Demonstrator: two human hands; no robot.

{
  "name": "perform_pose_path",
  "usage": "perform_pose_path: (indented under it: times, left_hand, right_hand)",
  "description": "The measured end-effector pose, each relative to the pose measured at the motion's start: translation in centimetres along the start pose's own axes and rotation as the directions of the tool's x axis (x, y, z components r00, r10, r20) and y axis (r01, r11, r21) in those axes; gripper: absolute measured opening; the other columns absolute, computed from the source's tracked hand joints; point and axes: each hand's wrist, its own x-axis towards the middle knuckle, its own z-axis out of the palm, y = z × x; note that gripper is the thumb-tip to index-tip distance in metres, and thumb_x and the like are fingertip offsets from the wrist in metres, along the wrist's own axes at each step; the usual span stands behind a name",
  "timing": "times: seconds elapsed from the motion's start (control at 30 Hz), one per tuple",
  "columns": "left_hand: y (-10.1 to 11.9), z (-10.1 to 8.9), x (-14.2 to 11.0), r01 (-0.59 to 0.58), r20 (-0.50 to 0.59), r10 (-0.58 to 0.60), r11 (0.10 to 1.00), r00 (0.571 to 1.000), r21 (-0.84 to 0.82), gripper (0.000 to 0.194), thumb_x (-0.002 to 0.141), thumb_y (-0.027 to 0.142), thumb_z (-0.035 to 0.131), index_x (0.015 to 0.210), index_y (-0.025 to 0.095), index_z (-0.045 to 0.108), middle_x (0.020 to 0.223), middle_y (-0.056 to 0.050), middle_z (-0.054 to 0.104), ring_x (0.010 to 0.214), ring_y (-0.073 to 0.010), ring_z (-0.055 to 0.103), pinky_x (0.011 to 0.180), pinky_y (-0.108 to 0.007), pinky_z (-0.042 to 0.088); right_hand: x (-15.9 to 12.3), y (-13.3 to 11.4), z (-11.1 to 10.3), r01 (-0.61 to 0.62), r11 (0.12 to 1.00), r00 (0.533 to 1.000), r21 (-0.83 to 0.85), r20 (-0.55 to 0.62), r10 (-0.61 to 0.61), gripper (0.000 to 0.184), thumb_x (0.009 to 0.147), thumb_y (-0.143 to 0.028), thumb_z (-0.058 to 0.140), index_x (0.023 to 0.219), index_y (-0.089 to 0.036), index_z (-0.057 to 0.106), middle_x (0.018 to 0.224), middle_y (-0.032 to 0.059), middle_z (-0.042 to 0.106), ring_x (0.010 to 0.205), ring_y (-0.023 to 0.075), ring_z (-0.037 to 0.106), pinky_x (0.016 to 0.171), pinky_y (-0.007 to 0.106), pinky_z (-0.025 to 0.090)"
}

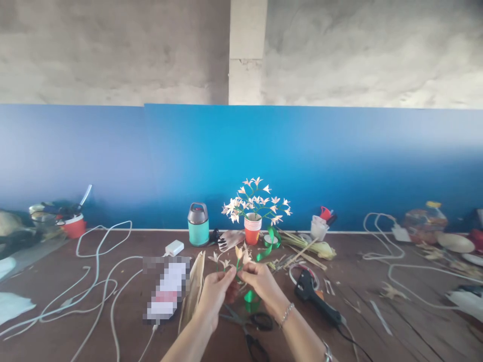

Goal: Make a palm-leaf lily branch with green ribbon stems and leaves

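Note:
My left hand (221, 289) and my right hand (262, 284) meet in the middle, fingertips pinched together around a sprig of pale artificial flowers (239, 253). Its blossoms stick up above the fingers, and a bit of green stem shows between them. Most of the stem is hidden by my hands. Below them on the table lie black-handled scissors (260, 322) and a loop of green ribbon (251, 297). Just behind, a stack of red and white paper cups (252, 231) holds a spray of similar flowers (256, 200).
A black glue gun (319, 299) lies to the right, near dried stalks (307, 246). At left are a phone (168, 291) with a charging cable, a dried husk (194, 286) and tangled white cables (100, 261). A turquoise flask (198, 229) stands by the blue partition (181, 161).

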Motion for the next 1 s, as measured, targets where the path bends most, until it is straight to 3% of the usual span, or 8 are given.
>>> perform_pose_path:
  times: [0.1,0.2,0.37,0.53,0.77,1.0]
  left_hand:
    - [0.4,0.1,-0.3,-0.001,0.052,-0.002,0.998,0.999,0.066,0.031,0.054,0.039,0.075,0.064,0.011,0.067,0.051,-0.003,0.063,0.046,-0.0113,0.054,0.046,-0.02,0.039]
    - [0.3,0.2,-0.3,0.009,0.029,-0.012,0.996,1.0,0.085,0.025,0.052,0.032,0.077,0.062,0.012,0.067,0.048,-0.002,0.063,0.046,-0.0125,0.056,0.046,-0.021,0.04]
    - [-0.4,0.3,0.0,-0.009,-0.02,0.011,0.997,1.0,0.075,0.026,0.053,0.035,0.074,0.052,0.013,0.061,0.045,-0.002,0.062,0.042,-0.0129,0.055,0.043,-0.022,0.039]
    - [-0.1,0.2,-0.3,-0.034,0.037,0.034,0.999,0.999,-0.013,0.028,0.055,0.038,0.074,0.057,0.013,0.062,0.049,-0.001,0.062,0.045,-0.0107,0.054,0.047,-0.021,0.042]
    - [0.2,-0.1,-0.3,0.156,0.163,-0.116,0.954,0.98,-0.257,0.014,0.062,0.019,0.073,0.06,0.011,0.062,0.053,-0.002,0.063,0.043,-0.006,0.053,0.044,-0.015,0.041]
    - [0.3,-0.2,-0.4,0.228,0.24,-0.159,0.927,0.958,-0.296,0.012,0.066,0.013,0.07,0.06,0.011,0.06,0.051,-0.001,0.06,0.041,-0.0049,0.052,0.04,-0.013,0.041]
  right_hand:
    - [0.2,-0.1,0.0,0.029,0.999,0.999,-0.041,-0.037,-0.031,0.024,0.061,-0.027,0.063,0.043,-0.015,0.053,0.047,-0.0041,0.043,0.049,0.0092,0.037,0.047,0.022,0.028]
    - [0.3,0.0,0.1,0.049,0.996,0.997,-0.077,-0.061,-0.053,0.024,0.06,-0.024,0.064,0.041,-0.015,0.053,0.045,-0.0042,0.042,0.049,0.0099,0.037,0.048,0.023,0.029]
    - [0.5,0.4,0.4,0.064,0.993,0.994,-0.103,-0.079,-0.072,0.022,0.059,-0.024,0.065,0.042,-0.016,0.055,0.043,-0.004,0.044,0.049,0.0112,0.04,0.05,0.024,0.031]
    - [0.5,0.4,-0.1,0.027,0.998,0.998,-0.058,-0.055,-0.03,0.013,0.06,-0.028,0.067,0.059,-0.015,0.067,0.054,-0.0011,0.058,0.056,0.0138,0.049,0.057,0.025,0.037]
    - [-0.1,-0.5,-0.9,-0.057,0.997,0.998,0.046,0.01,0.056,0.016,0.06,-0.031,0.069,0.061,-0.016,0.065,0.053,-0.0031,0.056,0.051,0.0102,0.043,0.051,0.023,0.032]
    - [-0.5,-1.2,-1.0,-0.162,0.976,0.983,0.148,0.106,0.147,0.019,0.057,-0.033,0.072,0.061,-0.016,0.065,0.048,-0.0045,0.052,0.042,0.0065,0.036,0.043,0.021,0.023]
